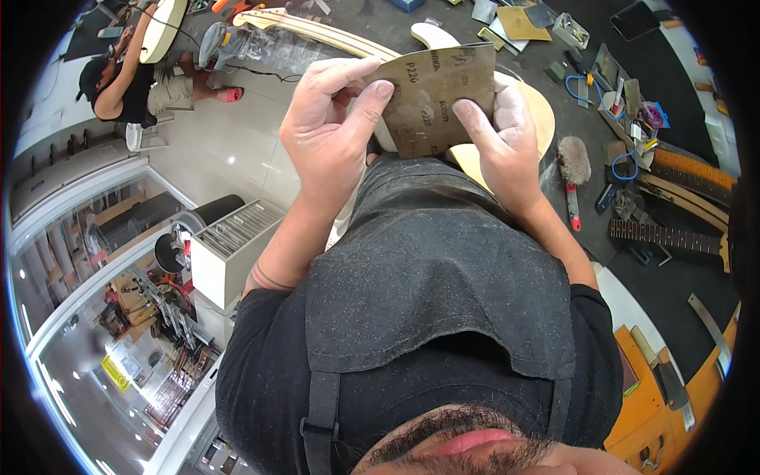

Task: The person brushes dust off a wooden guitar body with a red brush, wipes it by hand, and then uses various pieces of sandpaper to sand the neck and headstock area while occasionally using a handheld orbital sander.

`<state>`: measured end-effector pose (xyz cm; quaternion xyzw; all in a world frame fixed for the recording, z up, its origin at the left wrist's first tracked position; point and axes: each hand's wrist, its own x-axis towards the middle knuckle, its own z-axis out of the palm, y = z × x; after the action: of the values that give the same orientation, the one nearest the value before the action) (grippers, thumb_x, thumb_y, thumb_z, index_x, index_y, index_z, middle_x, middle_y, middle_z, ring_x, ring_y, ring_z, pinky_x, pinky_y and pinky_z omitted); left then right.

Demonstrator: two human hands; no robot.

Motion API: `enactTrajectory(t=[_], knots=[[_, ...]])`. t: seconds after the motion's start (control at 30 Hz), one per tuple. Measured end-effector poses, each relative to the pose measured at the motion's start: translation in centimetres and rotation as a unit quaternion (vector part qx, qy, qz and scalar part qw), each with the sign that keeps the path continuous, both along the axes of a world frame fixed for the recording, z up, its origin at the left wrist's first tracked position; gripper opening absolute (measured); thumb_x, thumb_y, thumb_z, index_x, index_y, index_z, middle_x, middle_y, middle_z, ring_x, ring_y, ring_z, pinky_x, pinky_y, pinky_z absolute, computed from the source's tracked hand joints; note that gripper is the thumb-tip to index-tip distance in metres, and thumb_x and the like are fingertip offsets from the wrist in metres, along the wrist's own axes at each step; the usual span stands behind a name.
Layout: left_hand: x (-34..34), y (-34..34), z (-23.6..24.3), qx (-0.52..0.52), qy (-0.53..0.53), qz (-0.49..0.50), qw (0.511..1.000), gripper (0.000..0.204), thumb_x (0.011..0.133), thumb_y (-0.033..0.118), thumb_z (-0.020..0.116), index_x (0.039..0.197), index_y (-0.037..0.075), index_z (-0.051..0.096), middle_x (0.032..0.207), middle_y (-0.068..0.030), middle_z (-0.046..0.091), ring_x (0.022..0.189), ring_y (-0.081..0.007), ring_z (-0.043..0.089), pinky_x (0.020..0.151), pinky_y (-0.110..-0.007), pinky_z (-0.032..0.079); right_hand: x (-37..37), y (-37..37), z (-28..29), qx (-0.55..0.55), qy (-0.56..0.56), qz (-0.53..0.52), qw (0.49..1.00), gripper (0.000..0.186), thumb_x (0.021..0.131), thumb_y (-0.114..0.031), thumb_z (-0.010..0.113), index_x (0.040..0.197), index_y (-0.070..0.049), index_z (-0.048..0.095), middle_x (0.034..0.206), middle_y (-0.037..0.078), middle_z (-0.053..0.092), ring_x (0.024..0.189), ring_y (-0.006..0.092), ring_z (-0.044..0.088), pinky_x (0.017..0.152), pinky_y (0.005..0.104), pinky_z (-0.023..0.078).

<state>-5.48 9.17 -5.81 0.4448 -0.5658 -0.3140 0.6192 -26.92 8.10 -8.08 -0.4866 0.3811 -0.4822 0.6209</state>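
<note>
Head cam: we've a brown, dark-printed sandpaper sheet (431,103) upper ctr, fingers (336,75) of our L hand (328,134) & R hand (511,146) gripping opp. sides; clear box (567,39) upper R, contents unclear.

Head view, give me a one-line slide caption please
Left hand and right hand hold a brown sandpaper sheet over a pale guitar body, a red-handled brush lying to the right.

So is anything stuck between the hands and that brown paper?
Nothing that I can see. The left hand is right at the paper's left edge, and the right hand grips its right side, thumb on the front. The pale guitar shows behind the paper, so it isn't in between.
</note>
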Motion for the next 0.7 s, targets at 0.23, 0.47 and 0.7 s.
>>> enactTrajectory(t=[0.23, 0.47, 0.7], knots=[[-0.9, 0.1, 0.7, 0.061, 0.072, -0.037, 0.995, 0.033, 0.097, -0.01, 0.078, 0.128, -0.001, 0.073, 0.11, -0.0036, 0.07, 0.1, -0.0099, 0.067, 0.09, -0.027, 0.057, -1.0, 0.1, -1.5, 0.008, -0.082, 0.01, 0.997, 0.054, 0.111, -0.002, 0.058, 0.162, 0.009, 0.042, 0.157, 0.018, 0.059, 0.145, 0.0226, 0.056, 0.123, 0.0389, 0.042], [-0.7, 0.1, 0.7, 0.083, 0.079, -0.08, 0.99, 0.044, 0.097, -0.011, 0.078, 0.138, -0.004, 0.064, 0.115, -0.0092, 0.072, 0.105, -0.0141, 0.07, 0.095, -0.03, 0.06, -1.2, 0.2, -2.8, 0.008, -0.11, 0.0, 0.994, 0.051, 0.111, -0.004, 0.058, 0.158, 0.008, 0.044, 0.15, 0.018, 0.062, 0.138, 0.0216, 0.06, 0.12, 0.0393, 0.045], [-0.9, 0.7, 0.3, 0.112, 0.032, -0.077, 0.99, 0.046, 0.098, -0.009, 0.078, 0.142, -0.003, 0.064, 0.121, -0.0104, 0.073, 0.111, -0.0145, 0.071, 0.099, -0.031, 0.06, -0.2, 0.7, -2.5, 0.009, -0.07, -0.036, 0.997, 0.048, 0.108, -0.007, 0.062, 0.152, 0.005, 0.047, 0.144, 0.016, 0.063, 0.134, 0.0202, 0.06, 0.117, 0.0383, 0.045]])
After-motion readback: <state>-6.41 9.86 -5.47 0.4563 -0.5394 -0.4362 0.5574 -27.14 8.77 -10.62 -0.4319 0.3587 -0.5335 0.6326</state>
